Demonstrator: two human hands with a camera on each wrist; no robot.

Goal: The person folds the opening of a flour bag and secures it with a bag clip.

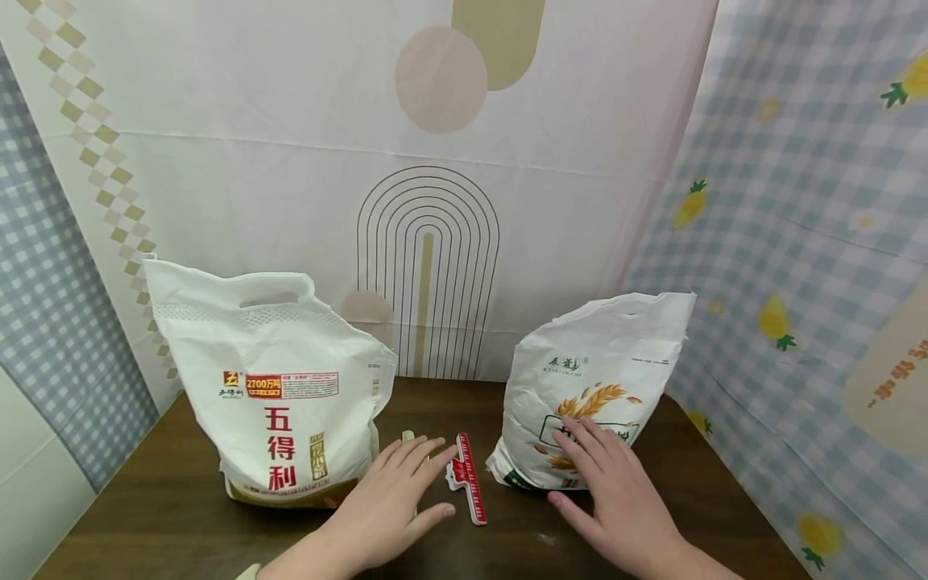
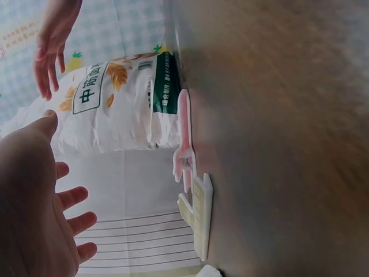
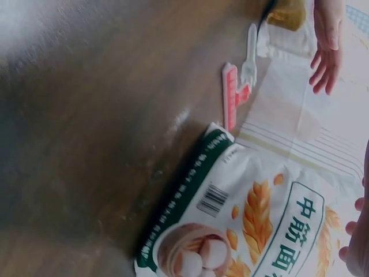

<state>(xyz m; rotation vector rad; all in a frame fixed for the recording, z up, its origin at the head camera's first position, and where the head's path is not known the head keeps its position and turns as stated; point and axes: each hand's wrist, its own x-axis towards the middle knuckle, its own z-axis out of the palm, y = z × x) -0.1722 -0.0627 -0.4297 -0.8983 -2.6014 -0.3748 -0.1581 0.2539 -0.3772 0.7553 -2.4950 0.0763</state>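
My left hand [image 1: 387, 507] hovers over the dark table with fingers spread, holding nothing. Beneath it, mostly hidden in the head view, lies a cream bag clip [image 2: 203, 219]. Just right of that hand is a red and white bag clip [image 1: 471, 483], lying flat. My right hand [image 1: 616, 491], also empty with fingers extended, is in front of the smaller white flour bag [image 1: 580, 346], which stands upright with printed wheat ears. On the left stands a larger white flour bag [image 1: 217, 346] with red lettering and a handle slot at its top.
The brown wooden table [image 1: 145, 515] carries both bags and clips. Behind it hangs a pale patterned cloth [image 1: 290, 209]. A blue checked cloth with pineapples [image 1: 790, 242] closes off the right side, and another checked cloth [image 1: 65, 282] the left.
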